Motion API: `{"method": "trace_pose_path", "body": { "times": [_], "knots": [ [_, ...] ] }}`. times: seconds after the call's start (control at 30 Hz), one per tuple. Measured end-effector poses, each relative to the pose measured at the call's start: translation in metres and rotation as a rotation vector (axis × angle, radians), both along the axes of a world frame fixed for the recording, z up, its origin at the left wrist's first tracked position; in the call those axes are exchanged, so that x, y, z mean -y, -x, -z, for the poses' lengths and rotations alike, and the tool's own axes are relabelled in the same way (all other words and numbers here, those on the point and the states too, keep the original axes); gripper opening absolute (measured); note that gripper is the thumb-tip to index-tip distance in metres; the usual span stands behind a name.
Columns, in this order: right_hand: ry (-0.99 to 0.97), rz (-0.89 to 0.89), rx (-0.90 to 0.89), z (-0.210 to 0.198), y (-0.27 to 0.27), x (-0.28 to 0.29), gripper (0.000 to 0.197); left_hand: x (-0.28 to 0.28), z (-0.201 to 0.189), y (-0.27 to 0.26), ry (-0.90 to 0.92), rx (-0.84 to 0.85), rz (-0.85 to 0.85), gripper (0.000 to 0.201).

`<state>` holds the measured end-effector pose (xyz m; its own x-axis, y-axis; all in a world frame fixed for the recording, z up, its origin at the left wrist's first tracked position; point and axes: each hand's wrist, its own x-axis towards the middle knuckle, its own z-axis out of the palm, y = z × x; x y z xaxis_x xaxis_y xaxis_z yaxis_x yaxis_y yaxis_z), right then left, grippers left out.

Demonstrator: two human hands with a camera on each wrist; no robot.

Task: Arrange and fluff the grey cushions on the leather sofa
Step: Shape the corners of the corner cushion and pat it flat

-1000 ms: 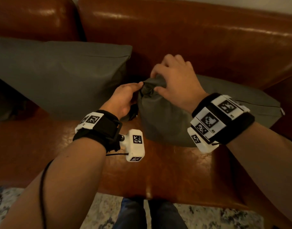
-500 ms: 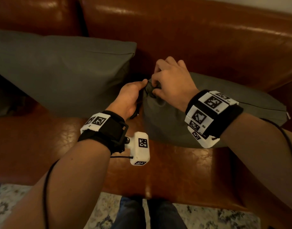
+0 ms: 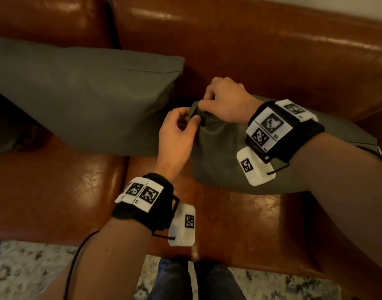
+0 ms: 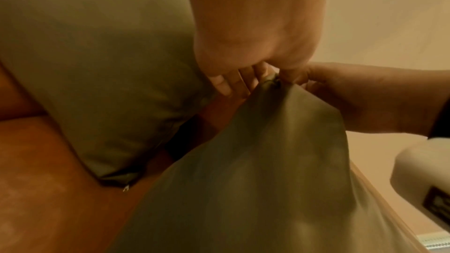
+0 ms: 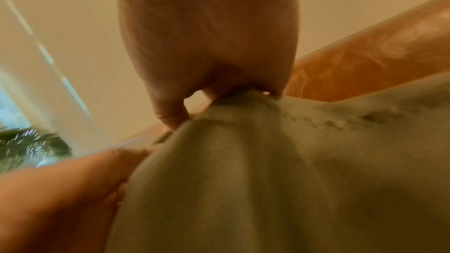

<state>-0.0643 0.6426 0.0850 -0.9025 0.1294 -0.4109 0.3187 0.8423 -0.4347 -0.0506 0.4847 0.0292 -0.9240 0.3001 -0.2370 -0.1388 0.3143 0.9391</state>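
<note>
A: Both hands are on one corner of the right cushion (image 3: 229, 156). What's the idea there?

B: My right hand (image 3: 225, 100) comes over the top and my left hand (image 3: 176, 135) comes in from the near side, and each grip pinches a fold of the grey cover at the cushion's far-left corner. I reckon that corner has gone slack, so I take it from two sides to pull it back to a point.

A: And the cushion itself?

B: It lies slumped on the seat of the leather sofa (image 3: 229, 50), its far edge against the backrest, its bulk running off to the right. The corner fabric is bunched up between my fingertips (image 4: 226, 84).

A: The other cushion?

B: The left cushion (image 3: 84, 100) leans against the backrest, just beside my hands. I judge it's already plumped, so I leave it alone.

A: Risk?

B: A thin pinch may slip off the cover.
</note>
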Motion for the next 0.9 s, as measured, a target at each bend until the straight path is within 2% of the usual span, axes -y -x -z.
{"method": "trace_pose_path", "body": {
  "times": [0.1, 0.2, 0.27, 0.43, 0.57, 0.67, 0.77, 0.9],
  "knots": [
    [0.177, 0.093, 0.105, -0.005, 0.008, -0.003, 0.044, -0.002, -0.008, 0.008, 0.078, -0.133, 0.039, 0.013],
    [0.236, 0.088, 0.140, -0.013, 0.007, -0.009, 0.035, -0.003, -0.010, 0.015, 0.080, -0.159, 0.062, 0.011],
    [0.239, 0.043, 0.090, -0.015, 0.003, -0.013, 0.017, -0.003, -0.009, 0.020, 0.015, -0.028, 0.018, 0.012],
    [0.064, -0.104, -0.148, -0.010, -0.014, -0.013, 0.029, -0.007, -0.017, 0.028, -0.261, 0.391, -0.095, 0.018],
    [-0.032, -0.148, -0.171, -0.008, -0.013, -0.014, 0.025, -0.010, -0.018, 0.035, -0.331, 0.562, -0.077, 0.020],
    [0.007, -0.130, -0.145, -0.008, -0.011, -0.018, 0.015, -0.008, -0.014, 0.033, -0.385, 0.629, 0.009, 0.018],
    [0.061, -0.104, -0.095, -0.010, -0.007, -0.024, 0.016, -0.005, -0.014, 0.027, -0.366, 0.569, 0.031, 0.020],
    [0.113, -0.030, -0.101, -0.011, -0.001, -0.021, 0.028, -0.004, -0.023, 0.020, -0.072, 0.086, -0.035, 0.026]
  ]
}}
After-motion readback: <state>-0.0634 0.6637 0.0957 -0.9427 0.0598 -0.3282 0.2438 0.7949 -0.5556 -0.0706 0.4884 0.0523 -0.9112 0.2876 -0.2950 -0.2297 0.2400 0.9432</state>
